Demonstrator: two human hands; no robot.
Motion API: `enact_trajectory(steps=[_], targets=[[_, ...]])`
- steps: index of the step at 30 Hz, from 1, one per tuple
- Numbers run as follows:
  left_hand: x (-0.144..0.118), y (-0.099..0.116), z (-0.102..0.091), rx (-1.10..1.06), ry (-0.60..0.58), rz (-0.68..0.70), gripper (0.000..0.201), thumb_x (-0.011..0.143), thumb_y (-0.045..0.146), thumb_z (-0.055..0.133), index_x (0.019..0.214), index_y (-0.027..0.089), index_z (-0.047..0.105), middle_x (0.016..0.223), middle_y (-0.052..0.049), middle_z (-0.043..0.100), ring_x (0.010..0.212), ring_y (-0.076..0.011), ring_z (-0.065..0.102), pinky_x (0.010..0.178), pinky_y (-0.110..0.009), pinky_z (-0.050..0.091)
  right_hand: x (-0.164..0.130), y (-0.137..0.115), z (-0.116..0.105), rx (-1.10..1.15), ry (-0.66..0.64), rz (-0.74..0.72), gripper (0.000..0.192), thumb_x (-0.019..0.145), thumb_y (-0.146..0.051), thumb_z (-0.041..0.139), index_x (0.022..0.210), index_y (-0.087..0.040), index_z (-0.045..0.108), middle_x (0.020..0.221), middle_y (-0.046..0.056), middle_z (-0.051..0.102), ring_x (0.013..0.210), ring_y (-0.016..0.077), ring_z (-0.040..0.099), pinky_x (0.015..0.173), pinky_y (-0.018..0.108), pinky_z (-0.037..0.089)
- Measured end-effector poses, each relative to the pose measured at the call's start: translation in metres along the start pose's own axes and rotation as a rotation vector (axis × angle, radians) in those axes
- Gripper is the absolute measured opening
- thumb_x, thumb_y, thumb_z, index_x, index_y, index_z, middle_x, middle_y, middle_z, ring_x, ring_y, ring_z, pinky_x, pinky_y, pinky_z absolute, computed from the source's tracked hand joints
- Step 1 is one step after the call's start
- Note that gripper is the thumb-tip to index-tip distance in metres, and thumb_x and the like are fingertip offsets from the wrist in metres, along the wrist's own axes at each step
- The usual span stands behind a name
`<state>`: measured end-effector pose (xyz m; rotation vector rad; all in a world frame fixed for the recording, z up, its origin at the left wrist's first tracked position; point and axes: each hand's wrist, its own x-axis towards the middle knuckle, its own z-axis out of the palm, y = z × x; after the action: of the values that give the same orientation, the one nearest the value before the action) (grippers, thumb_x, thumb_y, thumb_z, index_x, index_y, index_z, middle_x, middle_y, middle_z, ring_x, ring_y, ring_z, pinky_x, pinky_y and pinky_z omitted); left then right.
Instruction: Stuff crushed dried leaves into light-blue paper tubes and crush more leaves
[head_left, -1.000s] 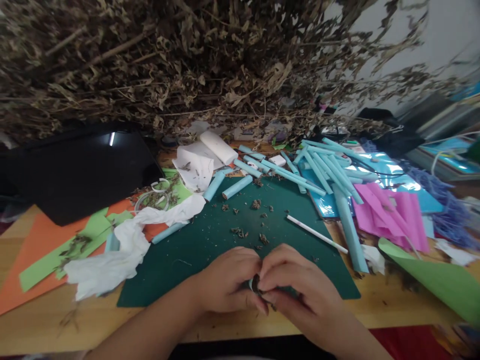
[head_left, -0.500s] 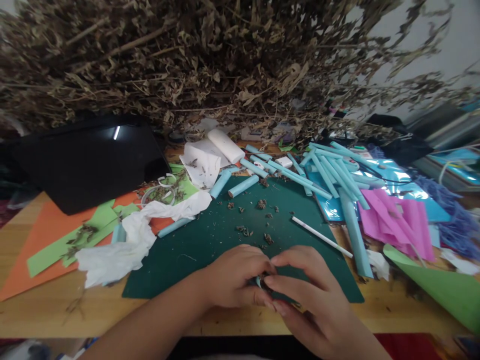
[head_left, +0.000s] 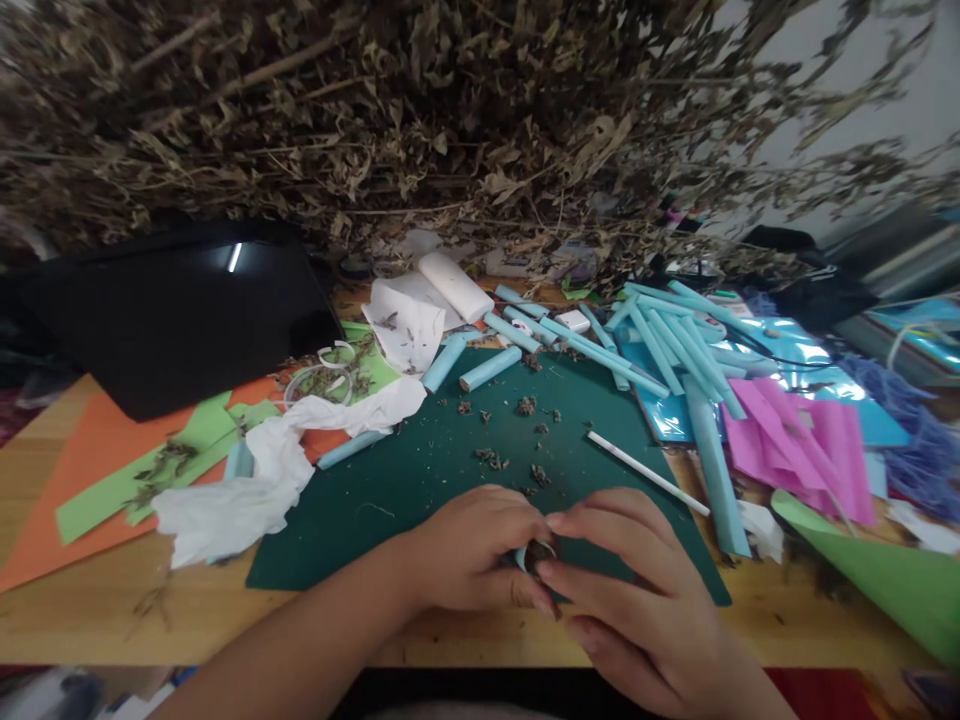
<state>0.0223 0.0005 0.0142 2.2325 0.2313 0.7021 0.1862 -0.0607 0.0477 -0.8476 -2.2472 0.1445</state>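
Observation:
My left hand (head_left: 487,550) is closed around a short light-blue paper tube (head_left: 520,557). The tube's open end faces up and to the right, and brown dried leaf shows inside it. Curled at that opening is my right hand (head_left: 637,585), two of its fingertips touching the rim while the thumb stands apart below. Most of the tube is hidden in the left palm. Both hands are over the near edge of a green cutting mat (head_left: 420,480), where several dark clumps of dried leaf (head_left: 539,475) lie just beyond the fingers.
A white stick (head_left: 646,472) lies right of the clumps. Behind are piled blue paper tubes (head_left: 679,340) and a white roll (head_left: 454,285). Crumpled tissue (head_left: 225,520) and a black screen (head_left: 187,320) stand left, pink paper (head_left: 832,450) right. Dried branches (head_left: 450,120) overhang everything.
My right hand's fingers have shifted slightly away from the tube's mouth, so more of its rim shows. The right thumb has parted from the left thumb. The view has shifted slightly.

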Motion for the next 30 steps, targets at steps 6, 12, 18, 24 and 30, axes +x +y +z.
enact_trajectory(steps=[6,12,18,24,30], targets=[[-0.001,0.0,0.002,-0.02,0.026,0.013,0.046,0.079,0.054,0.025,0.074,0.013,0.048,0.071,-0.01,0.06,0.07,-0.0168,0.055,0.065,-0.028,0.04,0.006,-0.002,-0.002,-0.035,0.011,0.001,0.013,0.076,-0.016,0.046,0.082,-0.013,0.057,0.102,0.006,0.049,0.086,0.0207,0.042,0.072,0.037,0.037],[-0.002,0.008,0.004,-0.12,0.071,-0.035,0.037,0.08,0.046,0.03,0.075,0.014,0.048,0.072,-0.009,0.057,0.068,-0.0164,0.05,0.065,-0.028,0.037,0.005,-0.002,0.004,-0.071,0.009,-0.01,0.019,0.08,-0.024,0.041,0.082,-0.012,0.056,0.103,0.008,0.049,0.086,0.0222,0.042,0.071,0.039,0.037],[-0.001,0.016,0.009,-0.468,0.12,-0.343,0.019,0.072,0.03,0.04,0.067,0.014,0.049,0.066,-0.006,0.052,0.064,-0.0151,0.047,0.061,-0.027,0.035,-0.011,0.012,0.001,0.139,0.077,0.133,0.037,0.086,-0.039,0.024,0.101,-0.018,0.049,0.112,0.009,0.042,0.098,0.0228,0.042,0.079,0.038,0.037],[0.002,0.018,0.017,-0.856,0.286,-0.574,0.009,0.059,0.022,0.042,0.059,0.014,0.046,0.055,-0.001,0.044,0.056,-0.0126,0.04,0.055,-0.025,0.029,-0.032,0.082,-0.007,-0.33,-0.04,0.736,0.029,0.079,-0.037,0.042,0.102,-0.021,0.05,0.107,0.008,0.049,0.1,0.0265,0.043,0.084,0.045,0.033],[-0.005,0.008,0.029,-0.706,0.309,-0.412,0.015,0.071,0.03,0.04,0.069,0.015,0.043,0.06,0.0,0.041,0.056,-0.0109,0.036,0.055,-0.025,0.029,-0.045,0.114,0.0,-0.44,-0.123,0.906,0.021,0.075,-0.035,0.043,0.085,-0.02,0.054,0.099,0.011,0.051,0.092,0.0369,0.044,0.07,0.057,0.032]])
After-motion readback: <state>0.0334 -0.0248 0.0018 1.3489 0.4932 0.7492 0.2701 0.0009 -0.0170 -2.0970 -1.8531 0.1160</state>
